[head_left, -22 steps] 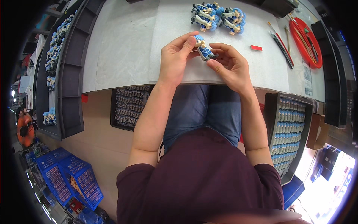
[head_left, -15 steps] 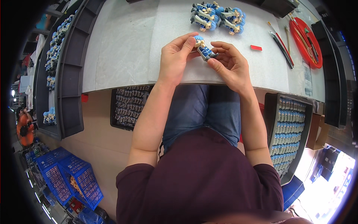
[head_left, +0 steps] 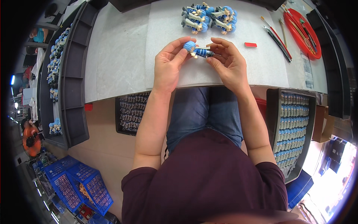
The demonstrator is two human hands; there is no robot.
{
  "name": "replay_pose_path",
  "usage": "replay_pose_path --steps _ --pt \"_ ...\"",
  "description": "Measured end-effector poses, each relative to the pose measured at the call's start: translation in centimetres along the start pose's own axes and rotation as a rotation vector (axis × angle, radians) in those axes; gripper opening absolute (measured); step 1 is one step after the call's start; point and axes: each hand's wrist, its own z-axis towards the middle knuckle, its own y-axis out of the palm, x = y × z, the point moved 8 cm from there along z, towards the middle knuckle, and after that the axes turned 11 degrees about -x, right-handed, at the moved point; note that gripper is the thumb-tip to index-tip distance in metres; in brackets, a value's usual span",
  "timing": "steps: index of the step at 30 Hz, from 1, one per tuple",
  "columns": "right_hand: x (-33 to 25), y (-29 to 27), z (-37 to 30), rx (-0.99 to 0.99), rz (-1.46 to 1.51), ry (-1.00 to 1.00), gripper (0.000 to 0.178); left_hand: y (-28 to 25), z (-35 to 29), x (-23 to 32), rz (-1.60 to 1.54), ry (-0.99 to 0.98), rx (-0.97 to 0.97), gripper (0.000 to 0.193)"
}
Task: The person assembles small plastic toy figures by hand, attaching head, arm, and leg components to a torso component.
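Observation:
Between my two hands, a small blue-haired figurine point(head_left: 201, 52) in blue clothing lies sideways above the white-topped table point(head_left: 119, 56). My left hand point(head_left: 169, 61) is closed, its thumb and fingers pinching the figurine's head. At the other end, my right hand point(head_left: 228, 61) grips the dark feet between thumb and fingers. Beyond my hands lies a cluster of similar figurines point(head_left: 194, 16), several of them in two groups. A small red block point(head_left: 250, 44) rests on the table to the right of my right hand.
At right are thin brushes point(head_left: 276, 42) and a red oval tray point(head_left: 316, 52) holding more tools. A dark rack point(head_left: 72, 89) with figurines stands left. Below the table edge are a box of figurine rows point(head_left: 275, 123) and a dark tray point(head_left: 118, 119). Blue crates point(head_left: 71, 164) sit lower left.
The figurine has turned from a slant to nearly level, its head toward my left hand. The whole view has shifted slightly. Both hands keep their hold.

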Motion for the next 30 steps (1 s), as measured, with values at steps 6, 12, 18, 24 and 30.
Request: replay_pose_path --steps 6,12,18,24,30 --pt "0.00 0.03 -0.01 0.005 0.024 0.010 0.045 -0.19 0.04 -0.22 0.004 -0.037 0.029 0.030" --pt "0.05 0.05 -0.01 0.006 0.017 0.009 0.044 -0.08 0.04 -0.09 0.009 -0.019 0.002 0.033" --pt "0.13 -0.34 -0.04 0.045 0.020 0.006 0.042 0.21 0.02 -0.02 0.029 -0.011 -0.011 0.034" --pt "0.28 -0.45 0.04 0.058 0.041 0.019 0.040 -0.07 -0.04 -0.16 0.079 -0.034 0.024 0.032" --pt "0.31 -0.62 0.05 0.082 0.041 0.015 0.040 0.12 -0.11 -0.09 0.090 -0.015 0.018 0.033"
